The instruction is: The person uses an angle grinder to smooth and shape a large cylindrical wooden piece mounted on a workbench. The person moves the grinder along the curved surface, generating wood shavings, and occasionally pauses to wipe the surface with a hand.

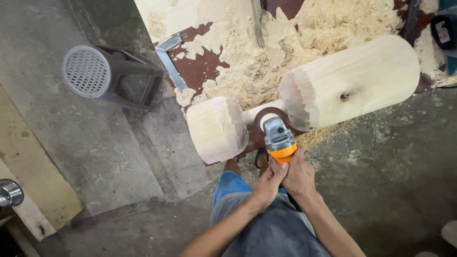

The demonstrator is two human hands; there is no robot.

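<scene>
Both the left hand (pixel 270 181) and right hand (pixel 297 175) clamp the orange angle grinder (pixel 280 140), steadying its disc just ahead against the narrowed neck of the pale log (pixel 350 81) (sawdust beyond).

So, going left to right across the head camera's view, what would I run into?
Metal cylinder → grey plastic stool → small end of the carved log → angle grinder → big end of the log.

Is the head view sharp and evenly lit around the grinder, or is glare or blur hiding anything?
Head view: grinder and both hands, left hand, right hand, sharp; pale log bright, grain still visible; floor dimmer; edges slightly bowed.
</scene>
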